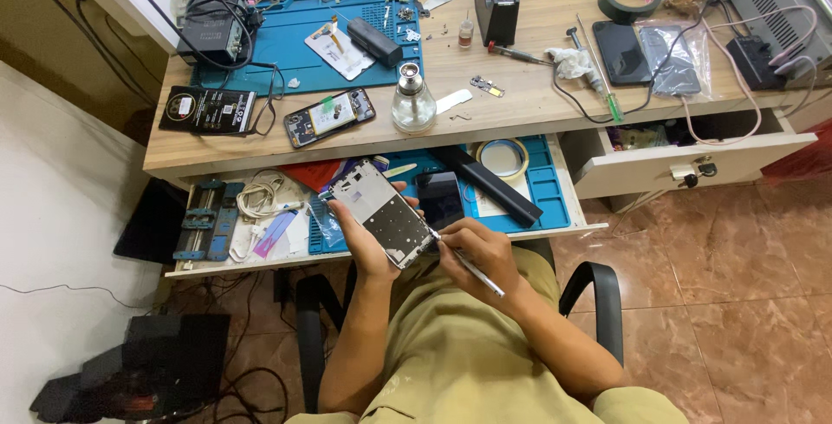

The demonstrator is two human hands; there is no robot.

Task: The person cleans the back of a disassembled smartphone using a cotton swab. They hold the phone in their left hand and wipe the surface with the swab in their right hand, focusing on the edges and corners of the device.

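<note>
The left hand [360,238] clasps a silver rectangular phone frame [383,213] from beneath, tilted over the lap. Just right of that grip, the right hand [481,249] pinches a thin metal tool [472,265], tip touching the frame's lower corner. Beyond lies an open drawer [555,232] with a blue mat [544,188].

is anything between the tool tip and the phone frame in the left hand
Nothing visible. The left hand holds the phone frame, and the thin tool in the right hand meets its lower corner directly.
</note>
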